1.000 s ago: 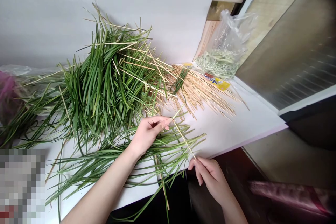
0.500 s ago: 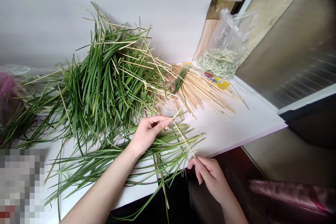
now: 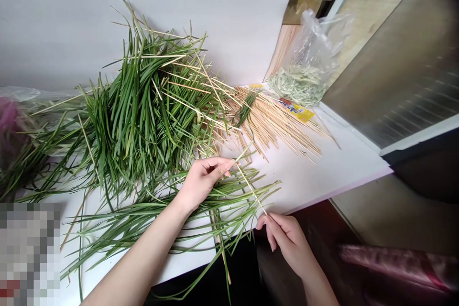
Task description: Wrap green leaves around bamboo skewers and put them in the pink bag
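My left hand is closed in a pinch on the pale end of a garlic chive, beside the upper end of a thin bamboo skewer. Between thumb and fingers, my right hand grips the skewer's lower end, past the table's front edge. The skewer slants between both hands; whether its tip pierces the chive is too small to tell. Under my left hand and forearm lie loose green chives, their cut ends pointing right.
A large heap of chives mixed with skewers rises behind my left hand. Many bamboo skewers fan out to its right. A clear plastic bag with pale green pieces stands at the back right. White panels back the white table.
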### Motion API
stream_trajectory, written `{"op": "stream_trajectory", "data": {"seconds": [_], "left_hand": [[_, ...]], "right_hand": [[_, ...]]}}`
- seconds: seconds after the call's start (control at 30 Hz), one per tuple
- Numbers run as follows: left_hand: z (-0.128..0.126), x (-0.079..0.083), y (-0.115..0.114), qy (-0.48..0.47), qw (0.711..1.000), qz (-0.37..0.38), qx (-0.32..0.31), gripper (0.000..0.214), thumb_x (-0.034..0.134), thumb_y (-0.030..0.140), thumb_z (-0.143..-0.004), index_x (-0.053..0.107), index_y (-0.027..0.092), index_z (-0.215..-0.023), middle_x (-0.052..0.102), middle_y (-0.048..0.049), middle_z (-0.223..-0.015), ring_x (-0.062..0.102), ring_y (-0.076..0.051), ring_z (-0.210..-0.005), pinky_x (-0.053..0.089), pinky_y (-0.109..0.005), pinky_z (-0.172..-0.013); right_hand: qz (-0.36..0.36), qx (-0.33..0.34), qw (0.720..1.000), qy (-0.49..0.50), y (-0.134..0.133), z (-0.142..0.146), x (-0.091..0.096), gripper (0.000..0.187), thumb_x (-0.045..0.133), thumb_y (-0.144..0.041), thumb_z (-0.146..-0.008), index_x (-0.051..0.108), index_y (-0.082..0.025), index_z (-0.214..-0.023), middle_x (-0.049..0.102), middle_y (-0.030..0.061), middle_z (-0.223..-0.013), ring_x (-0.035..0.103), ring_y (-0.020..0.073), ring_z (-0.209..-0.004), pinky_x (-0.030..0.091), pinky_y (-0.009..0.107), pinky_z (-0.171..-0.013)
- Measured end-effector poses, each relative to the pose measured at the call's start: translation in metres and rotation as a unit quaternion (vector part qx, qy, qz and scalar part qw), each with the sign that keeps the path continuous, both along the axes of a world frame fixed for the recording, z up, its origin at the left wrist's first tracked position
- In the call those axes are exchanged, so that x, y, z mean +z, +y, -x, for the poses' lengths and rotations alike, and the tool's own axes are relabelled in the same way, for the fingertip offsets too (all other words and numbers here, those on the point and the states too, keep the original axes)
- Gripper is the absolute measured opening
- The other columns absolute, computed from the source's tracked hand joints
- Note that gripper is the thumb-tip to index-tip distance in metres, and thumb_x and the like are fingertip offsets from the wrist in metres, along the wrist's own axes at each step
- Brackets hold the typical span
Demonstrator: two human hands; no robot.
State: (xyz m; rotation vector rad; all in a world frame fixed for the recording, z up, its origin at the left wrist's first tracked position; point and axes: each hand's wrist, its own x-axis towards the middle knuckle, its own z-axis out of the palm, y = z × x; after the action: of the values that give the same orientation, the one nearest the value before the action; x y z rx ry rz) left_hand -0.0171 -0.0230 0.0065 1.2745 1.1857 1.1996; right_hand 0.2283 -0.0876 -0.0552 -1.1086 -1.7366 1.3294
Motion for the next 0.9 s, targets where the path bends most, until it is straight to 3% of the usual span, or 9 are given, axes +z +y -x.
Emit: {"op": "stream_trajectory", "data": {"seconds": [0.23, 0.9], "left_hand": [[-0.0006, 0.0006, -0.001, 0.008, 1.0, -0.002, 0.001, 0.027, 0.076, 0.041, -0.083, 0.083, 0.018, -0.093, 0.073, -0.0036, -0.074, 0.06, -0.015, -0.069, 0.046, -0.025, -0.069], [-0.0008, 0.0011, -0.0008, -0.017, 1.0, 0.004, 0.001, 0.024, 0.075, 0.039, -0.084, 0.081, 0.017, -0.091, 0.073, -0.0031, -0.077, 0.063, -0.015, -0.075, 0.048, -0.026, -0.077]], "right_hand": [[0.006, -0.003, 1.0, 0.003, -0.0006, 0.0002, 0.002, 0.047, 0.041, -0.045, -0.109, 0.069, -0.018, -0.083, 0.045, -0.0062, -0.046, 0.048, 0.0169, -0.044, 0.043, 0.028, -0.061], [0.008, -0.003, 1.0, 0.003, 0.0, -0.0002, 0.0006, 0.047, 0.042, -0.047, -0.109, 0.068, -0.018, -0.083, 0.045, -0.0058, -0.045, 0.049, 0.0171, -0.044, 0.045, 0.028, -0.061]]}}
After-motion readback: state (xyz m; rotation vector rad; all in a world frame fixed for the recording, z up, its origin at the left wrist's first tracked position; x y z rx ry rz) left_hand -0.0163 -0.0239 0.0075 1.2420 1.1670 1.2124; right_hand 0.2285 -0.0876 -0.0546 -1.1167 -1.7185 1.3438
